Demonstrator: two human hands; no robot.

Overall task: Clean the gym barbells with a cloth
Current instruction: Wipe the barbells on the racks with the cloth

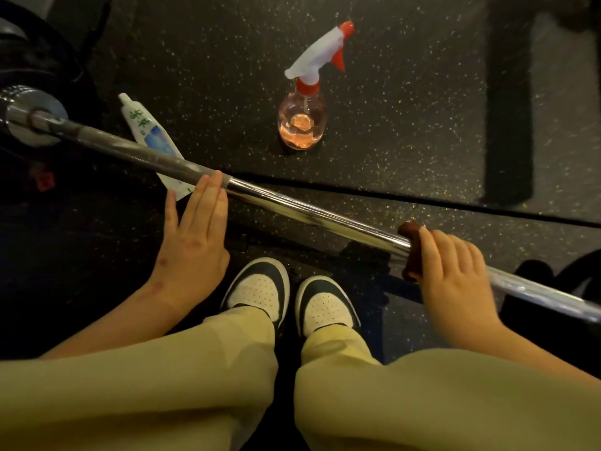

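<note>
— What's nearest?
— Pale trousers [162, 385], knees apart, and two black-and-white shoes [260, 288] side by side on the floor [406, 109].

— And the hands?
— The left hand [192, 236] is flat, with the fingers straight and together. Its fingertips touch the bar [309, 216] where the rough grey part meets the shiny chrome, and it grips nothing. The right hand [452, 275] has its fingers curled over a dark red-brown cloth [411, 249], which it holds wrapped against the bar.

— Where does the bar lie?
— It runs slantwise in front of the shoes, from far left to near right. The cloth sits on the chrome stretch, well apart from the left hand.

— Anything past it?
— A white tube [149, 131] with green print lies on the floor. Its lower end passes under the bar, just beside the left thumb. Farther out a bottle [302, 122] stands upright, holding pinkish liquid and topped by a white-and-red trigger. At far left the bar ends in a steel collar [29, 115] against dark plates.
</note>
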